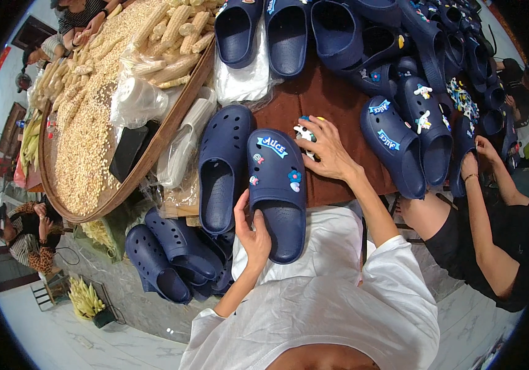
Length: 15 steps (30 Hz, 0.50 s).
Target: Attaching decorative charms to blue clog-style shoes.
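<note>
A navy foam clog [276, 203], its toe dotted with small charms, lies in front of me at the edge of a brown cloth [338, 185]. My left hand [253, 237] grips this clog by its left side, fingers against the sole and thumb near the opening. Just left of it rests a plain navy clog [224, 142] without charms. To the right, my right hand [329, 148] has its fingers curled round small white shoe charms [303, 133] on the cloth. The fingers partly hide these charms, so I cannot make out which pieces they pinch.
Decorated clogs [394, 145] stand right of my right hand; several more fill the far side. At left, a wooden-rimmed tray [172, 114] holds corn kernels, cobs and a black phone [134, 151]. Plain clogs [169, 253] hang low at left. A co-worker's arm [483, 209] reaches in at right.
</note>
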{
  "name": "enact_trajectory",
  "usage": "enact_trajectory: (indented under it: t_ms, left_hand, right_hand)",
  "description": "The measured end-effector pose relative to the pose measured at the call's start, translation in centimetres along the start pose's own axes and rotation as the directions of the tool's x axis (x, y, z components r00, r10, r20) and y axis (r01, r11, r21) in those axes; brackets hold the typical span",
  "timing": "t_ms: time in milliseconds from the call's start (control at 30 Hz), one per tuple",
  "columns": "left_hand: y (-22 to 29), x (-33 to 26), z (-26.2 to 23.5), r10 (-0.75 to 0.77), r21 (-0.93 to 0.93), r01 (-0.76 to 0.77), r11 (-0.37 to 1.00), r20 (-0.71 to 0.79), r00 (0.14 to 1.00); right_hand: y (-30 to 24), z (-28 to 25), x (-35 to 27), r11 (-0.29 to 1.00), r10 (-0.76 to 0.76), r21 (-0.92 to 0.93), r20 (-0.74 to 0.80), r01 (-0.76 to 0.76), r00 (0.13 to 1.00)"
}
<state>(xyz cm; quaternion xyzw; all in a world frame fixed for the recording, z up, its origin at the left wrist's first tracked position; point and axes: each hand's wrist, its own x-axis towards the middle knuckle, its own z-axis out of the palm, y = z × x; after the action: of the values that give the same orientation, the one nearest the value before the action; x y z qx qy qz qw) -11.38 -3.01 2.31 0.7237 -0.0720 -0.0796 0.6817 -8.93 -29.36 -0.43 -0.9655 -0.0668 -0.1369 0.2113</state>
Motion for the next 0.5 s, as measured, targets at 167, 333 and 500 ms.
enact_trajectory:
  t_ms: [167, 333, 500]
  left_hand:
    - [0.0, 0.2, -0.2, 0.023, 0.032, -0.024, 0.999, 0.006, 1.0]
    - [-0.6, 1.1, 0.4, 0.044, 0.016, -0.044, 0.999, 0.005, 0.999]
    - [-1.6, 2.6, 0.7, 0.106, 0.14, -0.113, 0.984, 0.057, 0.993]
  right_hand:
    - [0.4, 1.2, 0.4, 0.998, 0.017, -0.061, -0.141, -0.026, 0.99]
    - [0.8, 2.3, 0.9, 0.987, 0.088, -0.105, -0.287, -0.123, 0.954]
    - [1.8, 2.4, 1.3, 0.974, 0.137, -0.126, -0.332, -0.188, 0.933]
